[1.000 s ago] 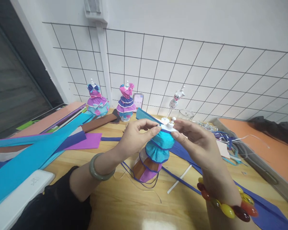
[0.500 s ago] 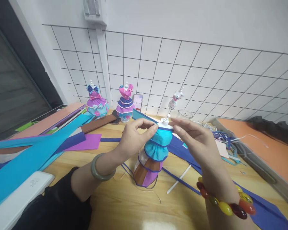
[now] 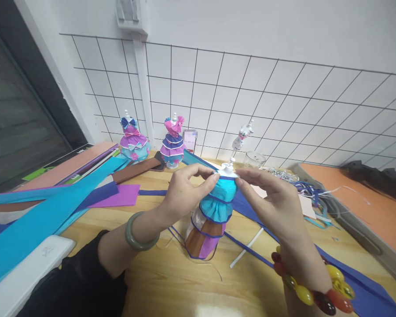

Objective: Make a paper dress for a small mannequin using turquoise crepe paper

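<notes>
A small white dress form (image 3: 227,170) stands tilted on the table in front of me, wearing a crepe-paper dress (image 3: 219,204). The dress has a turquoise bodice and ruffle above a brown, white and purple skirt, with dark blue trim along the edges. My left hand (image 3: 192,185) pinches the bodice's top edge at the left, thumb against the trim. On the opposite side my right hand (image 3: 272,196) has thumb and fingers closed on the same edge near the form's shoulder. The fingertips partly hide the trim ends.
Two dressed forms (image 3: 134,138) (image 3: 172,143) stand at the back left, beside a phone (image 3: 190,140). A bare patterned form (image 3: 242,135) and a clear cup (image 3: 254,158) are behind. Turquoise paper (image 3: 56,204) lies left, blue paper (image 3: 366,281) right, near tangled strips (image 3: 312,193) and a white device (image 3: 42,268).
My right hand's fingers have come down and inward onto the bodice's right edge. My left hand keeps its pinch, and the dress form has shifted very slightly right.
</notes>
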Motion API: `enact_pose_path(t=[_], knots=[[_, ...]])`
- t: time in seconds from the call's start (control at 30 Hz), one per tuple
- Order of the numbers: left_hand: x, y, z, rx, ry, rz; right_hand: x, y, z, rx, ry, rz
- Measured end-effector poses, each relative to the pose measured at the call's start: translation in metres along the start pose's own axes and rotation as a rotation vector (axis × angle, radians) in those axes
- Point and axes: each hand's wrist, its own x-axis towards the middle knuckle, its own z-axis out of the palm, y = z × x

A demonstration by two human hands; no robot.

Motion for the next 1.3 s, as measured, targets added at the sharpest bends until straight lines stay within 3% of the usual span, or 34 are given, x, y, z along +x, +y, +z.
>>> enact_pose_path(t=[0.27, 0.43, 0.53, 0.63, 0.7, 0.77, 0.93, 1.2, 1.3], knots=[[0.006, -0.004, -0.002, -0.189, -0.109, -0.158, 0.002, 0.007, -0.002, 0.238, -0.065, 0.122], [0.008, -0.006, -0.002, -0.238, -0.136, -0.201, 0.0, 0.002, -0.001, 0.176, -0.038, 0.136], [0.003, -0.004, -0.001, -0.128, -0.076, -0.104, -0.001, -0.002, 0.0, 0.066, 0.013, 0.127], [-0.004, 0.002, -0.001, 0.11, -0.029, 0.142, -0.002, -0.006, 0.002, -0.021, 0.066, 0.093], [-0.008, 0.007, 0.0, 0.235, -0.07, 0.287, -0.004, -0.008, 0.004, -0.06, 0.093, 0.043], [-0.01, 0.009, 0.001, 0.293, -0.127, 0.348, -0.005, -0.011, 0.005, -0.081, 0.095, -0.013], [-0.007, 0.01, 0.001, 0.238, -0.19, 0.29, -0.006, -0.017, 0.004, -0.08, 0.039, -0.079], [-0.001, 0.009, -0.004, 0.265, -0.115, 0.23, -0.01, -0.021, 0.003, 0.08, -0.091, -0.043], [0.002, 0.005, -0.006, 0.254, -0.082, 0.242, -0.01, -0.02, 0.002, 0.072, -0.074, -0.035]])
